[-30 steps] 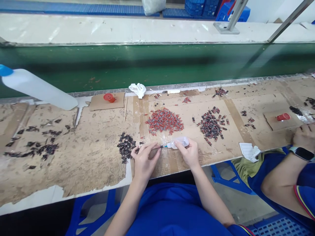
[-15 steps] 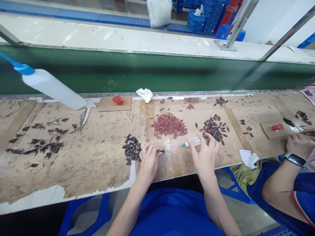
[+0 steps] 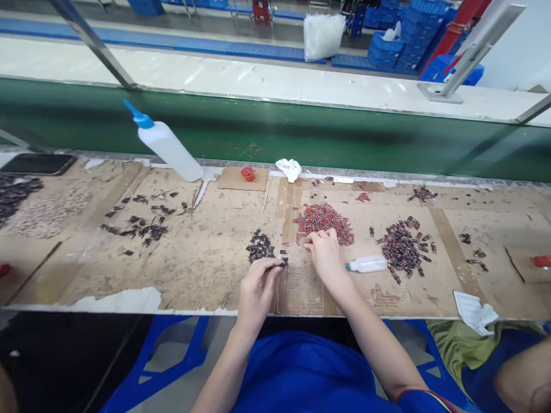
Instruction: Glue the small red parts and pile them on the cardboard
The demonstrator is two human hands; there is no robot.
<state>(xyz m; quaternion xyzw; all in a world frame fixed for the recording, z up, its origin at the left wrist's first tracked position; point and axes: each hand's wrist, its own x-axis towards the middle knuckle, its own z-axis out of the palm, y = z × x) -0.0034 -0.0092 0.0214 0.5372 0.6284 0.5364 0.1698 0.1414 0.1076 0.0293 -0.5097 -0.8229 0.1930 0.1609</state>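
My left hand (image 3: 257, 287) pinches a small dark part beside the pile of black parts (image 3: 259, 249) on the cardboard-covered bench. My right hand (image 3: 325, 255) reaches into the near edge of the pile of red parts (image 3: 323, 221), fingertips touching them; whether it holds one is hidden. A small clear squeeze bottle (image 3: 367, 264) with a blue tip lies on its side just right of my right hand, free of either hand. A pile of mixed red and black parts (image 3: 401, 246) lies further right.
A white squeeze bottle (image 3: 166, 144) with a blue nozzle leans at the bench's back. A red cap (image 3: 247, 173) on a cardboard piece and a crumpled tissue (image 3: 289, 168) sit behind the piles. Scattered black parts (image 3: 140, 226) lie left. A green conveyor (image 3: 301, 129) runs behind. A co-worker's arm (image 3: 523, 378) is at right.
My right hand let go of the small squeeze bottle, which now lies on the bench, and moved left to the red pile. My view shifted left. My left hand stays pinched on the dark part.
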